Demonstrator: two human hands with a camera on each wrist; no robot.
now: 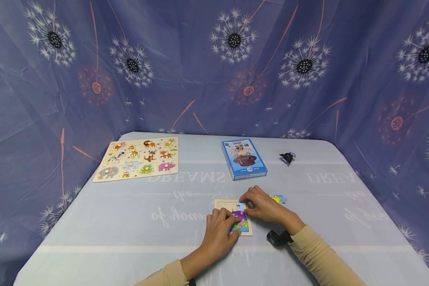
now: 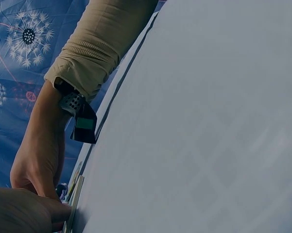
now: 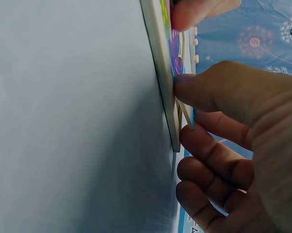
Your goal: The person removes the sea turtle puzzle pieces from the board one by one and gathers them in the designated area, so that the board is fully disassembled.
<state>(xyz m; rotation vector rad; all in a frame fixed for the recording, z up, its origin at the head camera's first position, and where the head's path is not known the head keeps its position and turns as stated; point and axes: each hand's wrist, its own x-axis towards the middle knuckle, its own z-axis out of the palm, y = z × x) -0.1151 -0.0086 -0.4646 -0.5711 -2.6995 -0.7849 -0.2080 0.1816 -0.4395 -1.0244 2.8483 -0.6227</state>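
Note:
A small jigsaw puzzle in a pale wooden tray (image 1: 251, 231) lies in front of me, with a purple picture (image 1: 238, 215) and green and blue parts. Thumb and fingertips of my right hand (image 1: 266, 205) pinch a light-blue puzzle piece (image 1: 241, 205) at the tray's upper right corner. In the right wrist view, that puzzle piece (image 3: 187, 115) stands tilted against the tray (image 3: 160, 63). My left hand (image 1: 216, 234) rests on the tray's left and lower part, its fingers touching the pieces. Some of the picture is hidden under it.
Loose puzzle pieces (image 1: 279, 198) lie just beyond the right hand. Farther back are a blue box (image 1: 246, 161), an animal peg board (image 1: 137, 159) at left and a small dark object (image 1: 287, 158) at right. A patterned curtain (image 1: 186, 79) stands behind the table.

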